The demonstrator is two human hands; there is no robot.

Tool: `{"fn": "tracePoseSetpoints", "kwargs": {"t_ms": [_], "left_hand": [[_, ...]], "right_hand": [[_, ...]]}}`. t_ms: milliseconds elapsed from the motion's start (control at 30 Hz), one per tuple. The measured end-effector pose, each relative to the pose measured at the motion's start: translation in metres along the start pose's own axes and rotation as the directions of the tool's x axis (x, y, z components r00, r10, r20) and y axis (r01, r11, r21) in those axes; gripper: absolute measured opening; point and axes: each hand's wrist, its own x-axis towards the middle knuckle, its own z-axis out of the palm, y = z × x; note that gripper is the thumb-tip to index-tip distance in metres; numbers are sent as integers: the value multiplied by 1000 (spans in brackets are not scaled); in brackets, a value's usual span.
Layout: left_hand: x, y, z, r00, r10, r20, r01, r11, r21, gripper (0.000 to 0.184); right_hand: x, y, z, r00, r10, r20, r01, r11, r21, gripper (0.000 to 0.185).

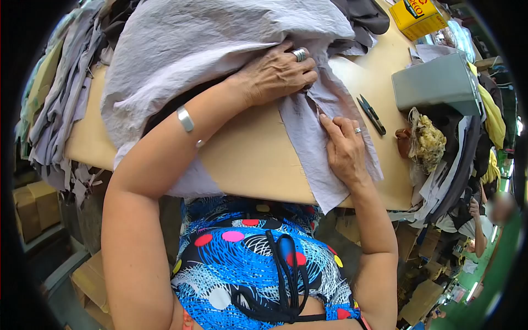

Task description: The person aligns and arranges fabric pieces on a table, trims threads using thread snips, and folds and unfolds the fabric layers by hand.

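Note:
Light grey-lilac fabric [220,33] lies bunched over the tan table [253,159], with a narrower piece [313,159] hanging over the front edge. My left hand [283,71], wearing rings, has its fingers curled on the fabric at the upper middle, pinching its folds. Just right of it, my right hand [344,143] rests on the narrower piece, fingers bent together. A thin dark slit or tool tip shows by its index fingertip; what it holds, if anything, is too small to name. Small black thread snips [372,115] lie on the table to the right.
A grey metal box [434,85] and a yellow carton [418,19] stand at the right, near a bundle of yellowish threads [428,140]. Stacked fabric [60,110] hangs at the left edge. Another person's arm [479,228] shows at the far right.

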Motion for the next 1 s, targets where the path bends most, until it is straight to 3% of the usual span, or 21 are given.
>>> {"fn": "tracePoseSetpoints", "kwargs": {"t_ms": [100,133,167,200,267,300,333,433,567,700,800,900,1000], "left_hand": [[-2,-4,11,913,127,-388,-85,989,124,19],[-5,-1,2,887,156,-434,-100,984,150,18],[-11,6,-5,921,178,-347,-111,972,205,19],[-17,14,-7,904,211,-371,-143,969,204,17],[-29,25,-7,937,249,-247,-268,963,-44,14],[-35,29,6,950,212,-230,-239,966,-95,17],[-41,34,1,988,107,-109,-126,974,-186,21],[-49,23,-9,1000,-25,-10,16,849,-528,27],[-40,19,-12,988,-41,149,119,814,-568,27],[-29,14,7,997,-11,76,45,882,-469,25],[-27,13,6,998,-42,36,54,859,-509,26],[-31,8,-10,995,-3,101,62,807,-587,31],[-34,4,-5,999,11,36,15,750,-662,36]], "right_hand": [[-3,0,-3,997,63,53,-65,997,35,46],[-2,-1,-4,994,84,64,-87,995,40,46],[-3,-3,-5,993,99,70,-102,993,52,46],[-2,-3,-4,992,104,71,-109,991,71,46],[0,-2,-3,999,34,-6,-33,999,35,45],[0,-3,-3,999,47,8,-47,998,41,45],[0,-3,-4,998,64,28,-65,997,43,44],[0,-3,-5,996,75,47,-77,996,44,44],[-2,0,-2,999,50,15,-50,998,30,45],[-3,-1,-1,999,52,5,-52,998,46,46],[-2,-3,-2,999,52,13,-53,998,42,46],[-2,-4,-3,998,59,27,-60,997,44,46],[-1,-5,-4,998,60,27,-62,997,46,45]]}}
